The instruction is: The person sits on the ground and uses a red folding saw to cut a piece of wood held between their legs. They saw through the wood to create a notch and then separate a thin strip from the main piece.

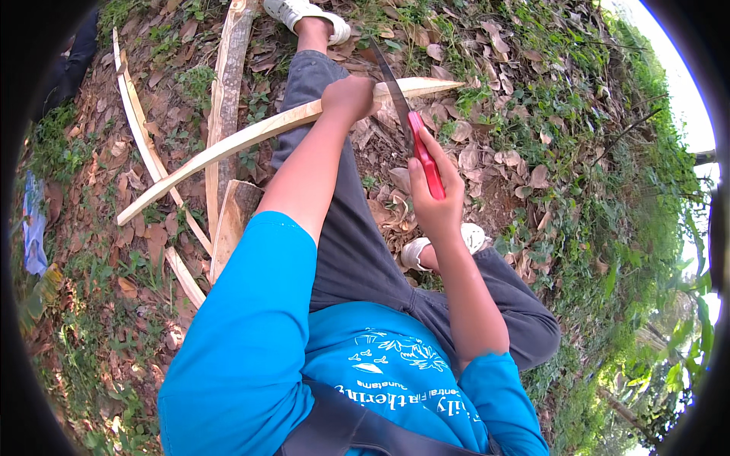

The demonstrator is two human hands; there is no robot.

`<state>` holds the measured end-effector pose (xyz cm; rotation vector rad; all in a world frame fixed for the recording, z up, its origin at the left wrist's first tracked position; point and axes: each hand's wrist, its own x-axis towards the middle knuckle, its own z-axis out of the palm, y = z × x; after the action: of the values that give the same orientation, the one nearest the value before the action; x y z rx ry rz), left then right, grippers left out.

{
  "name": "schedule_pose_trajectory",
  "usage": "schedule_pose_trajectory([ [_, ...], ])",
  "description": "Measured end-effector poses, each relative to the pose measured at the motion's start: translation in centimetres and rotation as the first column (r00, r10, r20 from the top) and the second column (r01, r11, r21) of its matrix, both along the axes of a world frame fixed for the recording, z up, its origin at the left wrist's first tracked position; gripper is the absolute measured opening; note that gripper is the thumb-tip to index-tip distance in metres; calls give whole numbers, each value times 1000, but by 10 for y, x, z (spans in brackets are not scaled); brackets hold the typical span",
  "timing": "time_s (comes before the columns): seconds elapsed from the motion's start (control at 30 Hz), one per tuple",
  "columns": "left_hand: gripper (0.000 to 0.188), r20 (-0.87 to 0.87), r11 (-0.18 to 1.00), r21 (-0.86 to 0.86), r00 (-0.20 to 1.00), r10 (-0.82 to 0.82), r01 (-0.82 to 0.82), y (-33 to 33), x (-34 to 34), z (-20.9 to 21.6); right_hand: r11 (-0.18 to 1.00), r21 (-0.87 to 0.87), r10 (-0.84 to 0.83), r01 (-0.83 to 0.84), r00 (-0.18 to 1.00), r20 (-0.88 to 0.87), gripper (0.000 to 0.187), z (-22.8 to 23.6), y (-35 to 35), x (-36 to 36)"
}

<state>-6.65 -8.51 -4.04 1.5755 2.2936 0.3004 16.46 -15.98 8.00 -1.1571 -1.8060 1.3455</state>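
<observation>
A long, pale, slightly curved wooden stick lies across my outstretched leg, its right end tapering to a point. My left hand is wrapped round it near that pointed end. In my right hand is a knife with a red handle and a long dark blade. The blade points up and away, crossing the stick just right of my left hand. Whether its edge touches the wood I cannot tell.
Left of my leg lie a long bark-sided wood piece, thin pale strips and a cut wood chunk. A blue plastic item is at the far left. Dry leaves and weeds cover the ground; bushes stand right.
</observation>
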Motion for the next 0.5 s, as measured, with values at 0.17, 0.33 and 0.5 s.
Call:
schedule_pose_trajectory([
  [0.17, 37, -5, 999, 24, 1000, 22, -22, 8, 6, 2, 997, 78, -2, -2, 999, 54, 47, 43, -66, 80],
  [0.33, 37, 15, 999, 7, 999, 50, -50, 3, 3, 4, 989, 141, 36, -47, 996, 82, 46, 39, -50, 70],
  [0.5, 36, 31, 998, 1, 997, 64, -64, 5, 12, 5, 960, 262, 86, -94, 995, 42, 48, -21, 38, -27],
])
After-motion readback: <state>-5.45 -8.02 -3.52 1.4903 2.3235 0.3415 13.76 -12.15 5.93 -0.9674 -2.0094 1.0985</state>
